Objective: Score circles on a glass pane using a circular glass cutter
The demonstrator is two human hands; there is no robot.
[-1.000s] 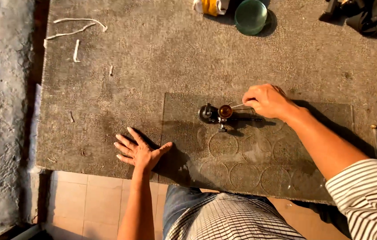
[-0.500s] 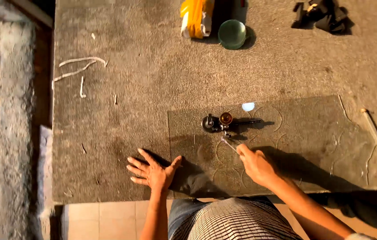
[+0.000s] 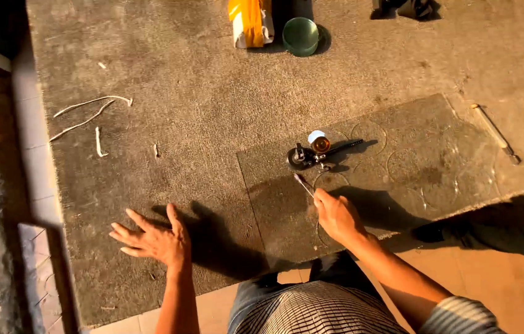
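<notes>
R hand had a closed grip on a thin metal handle, tip resting on the dark glass sheet w/ scored circles, just below the black circle-cutter tool. L hand lay flat, fingers spread wide, on the grey felt tabletop.

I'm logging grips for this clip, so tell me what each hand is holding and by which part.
The right hand pinches a thin metal tool by its lower end, tip toward the circle cutter. The left hand holds nothing, fingers spread over the mat.
</notes>
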